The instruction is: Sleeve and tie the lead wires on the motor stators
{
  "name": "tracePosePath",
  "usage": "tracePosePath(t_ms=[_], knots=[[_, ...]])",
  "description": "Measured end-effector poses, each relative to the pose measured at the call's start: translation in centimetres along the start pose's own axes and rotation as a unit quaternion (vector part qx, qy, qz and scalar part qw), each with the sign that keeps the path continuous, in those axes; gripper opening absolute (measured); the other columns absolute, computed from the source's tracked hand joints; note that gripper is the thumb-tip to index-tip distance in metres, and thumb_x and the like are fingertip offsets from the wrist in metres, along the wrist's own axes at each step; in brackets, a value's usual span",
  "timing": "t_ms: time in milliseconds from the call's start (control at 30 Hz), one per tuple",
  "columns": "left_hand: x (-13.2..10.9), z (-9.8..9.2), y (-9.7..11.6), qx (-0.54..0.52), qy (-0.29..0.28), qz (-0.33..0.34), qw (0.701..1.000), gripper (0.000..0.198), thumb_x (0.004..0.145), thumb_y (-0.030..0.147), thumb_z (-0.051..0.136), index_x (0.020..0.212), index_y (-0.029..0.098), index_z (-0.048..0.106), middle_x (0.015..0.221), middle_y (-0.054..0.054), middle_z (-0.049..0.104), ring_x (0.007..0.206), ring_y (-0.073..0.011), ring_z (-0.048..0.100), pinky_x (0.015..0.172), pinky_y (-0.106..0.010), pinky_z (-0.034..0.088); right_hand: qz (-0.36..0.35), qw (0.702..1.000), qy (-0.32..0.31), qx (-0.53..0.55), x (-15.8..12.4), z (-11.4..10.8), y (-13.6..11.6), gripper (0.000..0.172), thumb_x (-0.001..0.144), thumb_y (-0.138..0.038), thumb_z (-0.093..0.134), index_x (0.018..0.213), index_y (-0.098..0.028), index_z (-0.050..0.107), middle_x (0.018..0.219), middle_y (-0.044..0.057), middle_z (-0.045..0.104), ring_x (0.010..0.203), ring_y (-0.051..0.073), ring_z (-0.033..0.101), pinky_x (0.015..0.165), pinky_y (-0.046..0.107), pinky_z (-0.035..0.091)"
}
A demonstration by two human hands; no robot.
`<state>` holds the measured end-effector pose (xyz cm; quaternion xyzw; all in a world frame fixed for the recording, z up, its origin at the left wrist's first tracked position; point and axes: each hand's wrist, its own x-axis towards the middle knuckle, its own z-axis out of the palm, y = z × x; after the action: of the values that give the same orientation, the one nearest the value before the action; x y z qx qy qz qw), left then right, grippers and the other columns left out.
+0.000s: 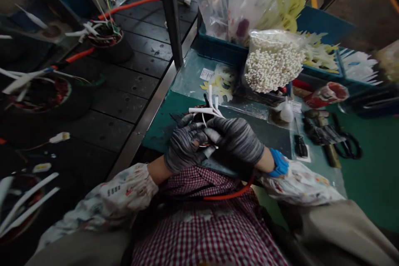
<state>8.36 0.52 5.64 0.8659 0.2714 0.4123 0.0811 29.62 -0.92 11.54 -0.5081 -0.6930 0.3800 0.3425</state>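
Note:
Both hands wear grey knitted gloves and meet over a round dark part with white sleeved leads at the green bench's near edge. My left hand curls round the part's left side, thumb and fingers closed on it. Against the right side, my right hand has its fingertips pinched near the base of the leads; what exactly lies between them is hidden. White tubes and one black tip stick up beyond the fingers. An orange-red cable runs below the hands across the checkered apron.
Blue bins with plastic bags and yellowish pieces stand behind. A bag of white beads lies before them. To the right are a screwdriver, hammer and scissors. Wound parts sit on the slatted conveyor at left.

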Motion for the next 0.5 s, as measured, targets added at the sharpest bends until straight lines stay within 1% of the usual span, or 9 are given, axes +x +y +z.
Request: tracePosePath(t_ms=[67,133,167,200,267,300,367,400,500], knots=[[-0.1,-0.1,-0.1,0.003,-0.015,0.001,1.000,0.019,0.102,0.039,0.077,0.115,0.025,0.078,0.122,-0.006,0.087,0.119,-0.0273,0.083,0.128,-0.056,0.053,-0.004,0.999,0.034,0.032,0.1,0.2,-0.3,0.016,0.102,-0.042,0.081,0.101,-0.027,0.086,0.087,0.004,0.083,0.073,0.023,0.073,0.075,0.041,0.063],[-0.3,-0.2,-0.3,0.000,-0.035,0.000,0.999,0.025,0.102,0.038,0.078,0.124,0.026,0.078,0.131,-0.007,0.086,0.127,-0.0285,0.081,0.131,-0.057,0.051,0.002,0.993,0.060,0.103,-0.1,-0.1,-0.3,0.019,0.103,-0.045,0.080,0.104,-0.027,0.086,0.099,0.004,0.088,0.087,0.025,0.081,0.082,0.041,0.068],[-0.4,-0.2,-0.4,-0.002,-0.047,-0.005,0.999,0.030,0.102,0.037,0.077,0.130,0.027,0.078,0.135,-0.007,0.084,0.131,-0.0291,0.079,0.132,-0.058,0.050,0.009,0.989,0.045,0.139,-0.3,-0.4,-0.2,0.021,0.104,-0.047,0.079,0.107,-0.027,0.087,0.105,0.004,0.090,0.094,0.026,0.083,0.086,0.042,0.069],[-0.5,-0.2,-0.6,-0.006,-0.055,-0.007,0.998,0.033,0.101,0.037,0.077,0.133,0.027,0.077,0.136,-0.007,0.084,0.132,-0.0295,0.079,0.133,-0.059,0.049,0.016,0.987,0.015,0.162,-0.5,-0.8,-0.1,0.023,0.105,-0.048,0.079,0.109,-0.028,0.088,0.107,0.004,0.090,0.097,0.027,0.084,0.088,0.043,0.071],[-0.8,-0.2,-0.8,-0.013,-0.062,-0.008,0.998,0.031,0.100,0.037,0.080,0.129,0.028,0.077,0.131,-0.006,0.085,0.129,-0.0297,0.080,0.133,-0.060,0.049,0.023,0.984,-0.045,0.170,-0.7,-1.6,0.2,0.022,0.102,-0.047,0.082,0.111,-0.028,0.089,0.106,0.003,0.091,0.096,0.027,0.085,0.088,0.043,0.072],[-0.8,-0.2,-1.0,-0.019,-0.060,-0.008,0.998,0.026,0.099,0.038,0.081,0.122,0.027,0.078,0.127,-0.006,0.086,0.126,-0.0297,0.080,0.132,-0.060,0.049,0.024,0.985,-0.053,0.163,-0.8,-1.9,0.4,0.020,0.100,-0.046,0.086,0.108,-0.028,0.090,0.103,0.003,0.090,0.093,0.026,0.085,0.086,0.043,0.073],[-0.9,-0.1,-1.1,-0.037,-0.058,-0.016,0.998,0.017,0.098,0.039,0.083,0.109,0.027,0.079,0.122,-0.006,0.086,0.122,-0.0301,0.082,0.133,-0.060,0.050,0.020,0.987,-0.035,0.156,-1.0,-2.2,0.8,0.020,0.094,-0.043,0.092,0.102,-0.026,0.090,0.098,0.003,0.090,0.087,0.025,0.084,0.082,0.042,0.073],[-0.8,-0.1,-1.1,-0.045,-0.064,-0.023,0.997,0.014,0.099,0.039,0.083,0.107,0.027,0.079,0.121,-0.005,0.085,0.122,-0.0305,0.082,0.134,-0.060,0.049,0.019,0.987,-0.025,0.156,-1.0,-2.2,1.1,0.020,0.093,-0.043,0.093,0.101,-0.025,0.090,0.097,0.004,0.090,0.087,0.025,0.084,0.082,0.042,0.073],[-0.5,-0.1,-1.1,-0.050,-0.088,-0.035,0.994,0.014,0.100,0.040,0.081,0.109,0.029,0.081,0.121,-0.005,0.085,0.121,-0.0316,0.082,0.136,-0.061,0.047,0.021,0.986,-0.024,0.164,-1.2,-1.8,1.5,0.020,0.094,-0.043,0.092,0.102,-0.025,0.090,0.099,0.005,0.090,0.088,0.025,0.084,0.084,0.042,0.073]])
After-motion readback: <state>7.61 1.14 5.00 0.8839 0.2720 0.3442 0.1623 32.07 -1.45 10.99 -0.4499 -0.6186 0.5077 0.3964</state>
